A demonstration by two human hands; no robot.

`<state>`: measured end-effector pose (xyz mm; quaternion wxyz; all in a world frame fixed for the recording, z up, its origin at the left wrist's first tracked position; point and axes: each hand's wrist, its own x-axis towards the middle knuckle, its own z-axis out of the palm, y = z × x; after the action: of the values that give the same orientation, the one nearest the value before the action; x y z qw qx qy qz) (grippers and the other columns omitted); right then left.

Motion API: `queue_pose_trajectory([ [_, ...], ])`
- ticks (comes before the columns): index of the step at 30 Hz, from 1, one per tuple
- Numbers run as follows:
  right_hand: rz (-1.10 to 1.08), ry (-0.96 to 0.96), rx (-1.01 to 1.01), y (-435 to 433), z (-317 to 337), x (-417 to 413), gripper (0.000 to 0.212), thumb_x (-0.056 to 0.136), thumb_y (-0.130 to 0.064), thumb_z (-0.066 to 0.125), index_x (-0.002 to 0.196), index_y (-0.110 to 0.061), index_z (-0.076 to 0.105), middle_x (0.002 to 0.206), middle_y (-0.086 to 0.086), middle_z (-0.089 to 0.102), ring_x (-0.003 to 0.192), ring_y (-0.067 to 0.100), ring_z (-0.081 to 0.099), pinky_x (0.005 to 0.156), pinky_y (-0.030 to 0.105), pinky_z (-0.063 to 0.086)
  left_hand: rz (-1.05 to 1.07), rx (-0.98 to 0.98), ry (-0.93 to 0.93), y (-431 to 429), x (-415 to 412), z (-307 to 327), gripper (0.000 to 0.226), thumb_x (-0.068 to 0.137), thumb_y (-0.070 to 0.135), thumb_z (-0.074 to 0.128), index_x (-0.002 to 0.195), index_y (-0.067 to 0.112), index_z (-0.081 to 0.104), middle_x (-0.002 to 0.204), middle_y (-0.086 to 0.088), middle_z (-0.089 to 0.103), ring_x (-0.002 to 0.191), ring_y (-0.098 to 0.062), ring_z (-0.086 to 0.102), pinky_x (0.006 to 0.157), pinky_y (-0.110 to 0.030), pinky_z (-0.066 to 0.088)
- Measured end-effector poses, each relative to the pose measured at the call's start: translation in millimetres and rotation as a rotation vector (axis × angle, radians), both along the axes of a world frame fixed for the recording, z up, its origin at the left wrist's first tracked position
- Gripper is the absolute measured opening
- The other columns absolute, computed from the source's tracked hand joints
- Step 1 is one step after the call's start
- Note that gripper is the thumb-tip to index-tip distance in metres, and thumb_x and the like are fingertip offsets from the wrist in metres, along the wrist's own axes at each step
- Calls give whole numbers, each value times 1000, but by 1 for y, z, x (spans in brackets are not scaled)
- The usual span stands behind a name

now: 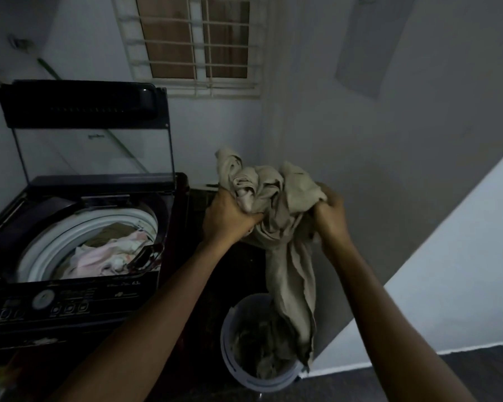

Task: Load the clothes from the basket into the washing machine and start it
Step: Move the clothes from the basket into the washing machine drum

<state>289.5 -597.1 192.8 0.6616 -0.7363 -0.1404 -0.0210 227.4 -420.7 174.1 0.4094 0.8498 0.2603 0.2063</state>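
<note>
Partway: pink and tan clothes (105, 252) already lie in the open washing machine (79, 274); a beige garment (276, 216) is clenched in the left hand (230, 220) and right hand (330, 216) above the basket (230, 343), where more remains; start not yet done.

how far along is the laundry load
Done: lid up, pink clothes in the drum. In hand: left hand and right hand grip a beige garment above the basket. Left: more clothes lie in the basket; then shut the lid and press start.

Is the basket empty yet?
No: crumpled clothes lie in the basket, below the beige cloth gripped by the left hand and right hand.
</note>
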Motion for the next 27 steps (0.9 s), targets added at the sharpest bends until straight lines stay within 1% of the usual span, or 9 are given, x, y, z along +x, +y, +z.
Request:
queue_pose_trajectory([
  [2,134,113,73,12,9,-6,25,89,-10,50,108,-11,66,99,7,69,91,19,67,74,34,56,-105,-166,-65,8,6,-3,92,60,33,88,136,13,39,131,-12,58,121,-29,56,91,-25,43],
  [4,238,188,77,13,19,-10,35,79,-22,51,110,-19,66,109,7,69,100,23,66,79,37,55,-260,-286,-98,20,7,-9,99,51,40,89,131,22,33,132,-6,56,122,-21,56,102,-33,47],
  [8,429,272,82,13,35,-14,52,70,-14,44,118,-22,61,104,27,60,88,31,56,73,33,49,-481,-394,-117,20,1,-21,101,52,43,95,128,45,30,144,1,49,132,-11,49,108,-32,43],
  [11,505,323,80,25,42,-21,41,77,-12,40,109,-26,62,114,27,59,95,41,55,73,30,52,-469,-495,-204,11,2,-30,86,61,20,93,135,20,49,137,-5,57,128,-21,55,103,-37,49],
  [14,458,389,87,37,52,-24,33,95,-11,41,121,-12,61,110,14,61,107,49,55,72,24,49,-373,-675,-335,4,-1,-34,76,63,10,88,131,7,56,124,-5,67,115,-16,64,89,-27,55],
  [17,520,400,-18,40,69,-24,53,83,-29,42,128,-5,55,109,3,60,80,20,58,71,24,49,-385,-833,-401,0,-2,-35,56,64,6,83,117,9,65,110,-1,74,105,-17,69,85,-29,54],
  [20,538,379,-70,40,76,-21,42,91,-28,34,122,-11,56,104,3,63,77,18,61,73,28,49,-371,-927,-449,-6,2,-39,34,72,3,75,105,13,72,104,0,75,103,-18,69,84,-30,53],
  [23,461,156,-49,40,66,-24,30,98,-8,33,118,-12,55,98,5,69,81,23,70,68,33,55,-356,-1050,-530,-12,3,-39,30,82,3,63,107,18,69,103,3,75,99,-16,68,78,-25,55],
  [27,163,-538,-323,33,43,-26,36,81,1,61,115,-14,61,94,-4,66,85,6,63,75,26,54,-344,-1107,-517,-14,9,-37,49,83,14,63,132,7,58,124,-11,67,112,-27,65,86,-34,56],
])
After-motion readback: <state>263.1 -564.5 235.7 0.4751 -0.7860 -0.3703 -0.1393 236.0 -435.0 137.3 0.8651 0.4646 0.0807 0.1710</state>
